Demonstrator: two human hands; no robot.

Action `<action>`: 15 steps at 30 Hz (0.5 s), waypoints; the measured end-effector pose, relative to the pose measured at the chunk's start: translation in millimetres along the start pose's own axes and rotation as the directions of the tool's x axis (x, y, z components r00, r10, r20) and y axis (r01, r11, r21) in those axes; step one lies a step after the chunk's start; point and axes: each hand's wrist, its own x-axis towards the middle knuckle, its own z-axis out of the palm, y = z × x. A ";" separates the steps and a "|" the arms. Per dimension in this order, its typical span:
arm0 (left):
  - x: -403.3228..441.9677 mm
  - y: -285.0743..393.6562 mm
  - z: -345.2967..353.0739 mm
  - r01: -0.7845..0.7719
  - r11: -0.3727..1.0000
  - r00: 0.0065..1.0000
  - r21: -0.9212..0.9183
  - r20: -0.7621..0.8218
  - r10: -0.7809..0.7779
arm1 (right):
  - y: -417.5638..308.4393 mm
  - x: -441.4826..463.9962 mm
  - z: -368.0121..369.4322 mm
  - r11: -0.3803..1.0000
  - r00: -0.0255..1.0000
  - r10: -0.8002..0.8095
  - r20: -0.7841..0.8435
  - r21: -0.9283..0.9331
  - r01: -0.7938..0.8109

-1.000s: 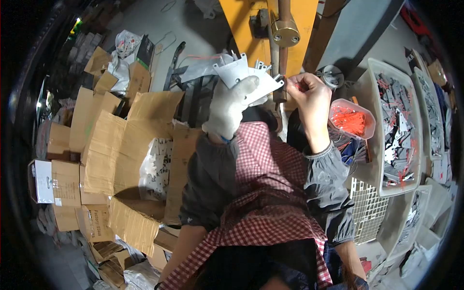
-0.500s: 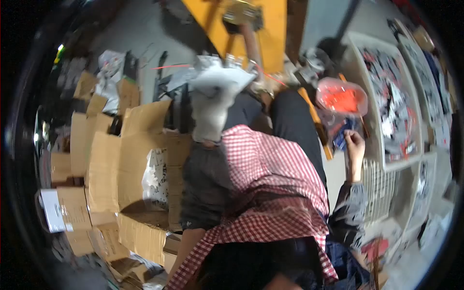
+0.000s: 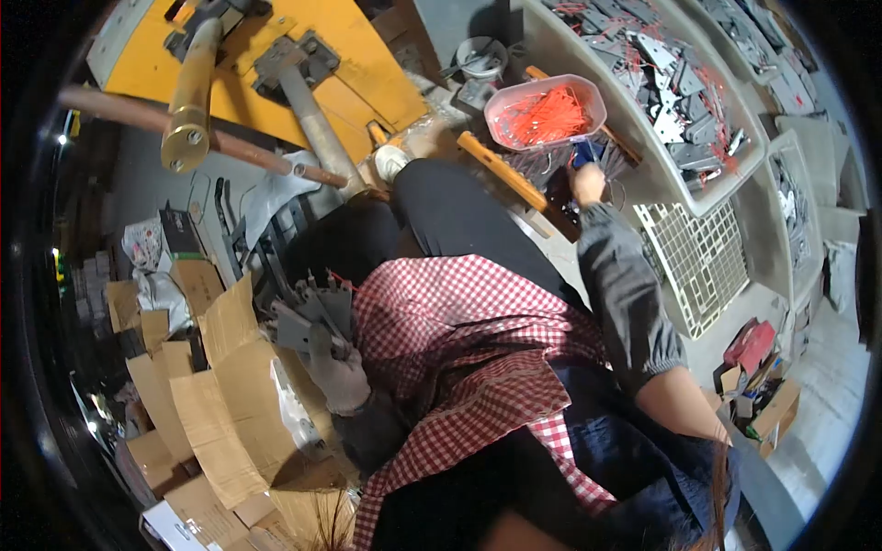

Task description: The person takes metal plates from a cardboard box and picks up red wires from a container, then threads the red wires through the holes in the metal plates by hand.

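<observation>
My left hand (image 3: 338, 372), in a pale glove, is closed around a bunch of flat grey metal plates (image 3: 308, 317) beside the apron, above the edge of an open cardboard box (image 3: 216, 413). A bit of red shows among the plates. My right hand (image 3: 588, 186), bare, reaches out to the right with its fingers closed at a small dark blue thing (image 3: 584, 154); its kind is not clear. Just beyond that hand stands a clear plastic tub (image 3: 497, 110) of thin orange-red strips (image 3: 556, 112).
Large grey bins (image 3: 749, 151) with metal pieces and red strips stand at the right. A white grid rack (image 3: 703, 266) leans below them. Ahead are a yellow machine (image 3: 367, 83) and a copper-coloured bar (image 3: 248, 150). An orange bar (image 3: 501, 170) lies near my knee.
My left hand has come down and back with the metal plates, from in front of the knees to beside the apron. My right hand stays near the blue thing. The view has turned.
</observation>
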 end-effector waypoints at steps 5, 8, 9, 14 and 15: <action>-1.7 27.6 7.4 0.202 0.940 0.979 -0.276 0.018 -0.205 | -41.7 5.1 8.9 0.972 0.971 0.236 -0.026 -0.007 -0.236; -0.1 12.0 2.2 0.116 0.983 0.993 -0.144 0.013 -0.116 | -35.3 22.4 27.3 0.911 0.912 0.410 -0.005 0.043 -0.410; -0.7 3.0 -2.3 -0.128 0.978 0.989 0.168 0.093 0.113 | -41.2 21.2 14.7 0.885 0.887 0.461 0.001 0.071 -0.460; 3.7 21.4 12.7 0.189 0.922 0.978 -0.338 -0.024 -0.209 | -34.3 18.8 5.7 0.962 0.961 0.274 -0.026 -0.007 -0.275; 4.9 27.9 14.2 0.277 0.871 0.954 -0.406 0.008 -0.300 | -33.2 19.5 7.0 0.962 0.963 0.271 -0.009 0.022 -0.270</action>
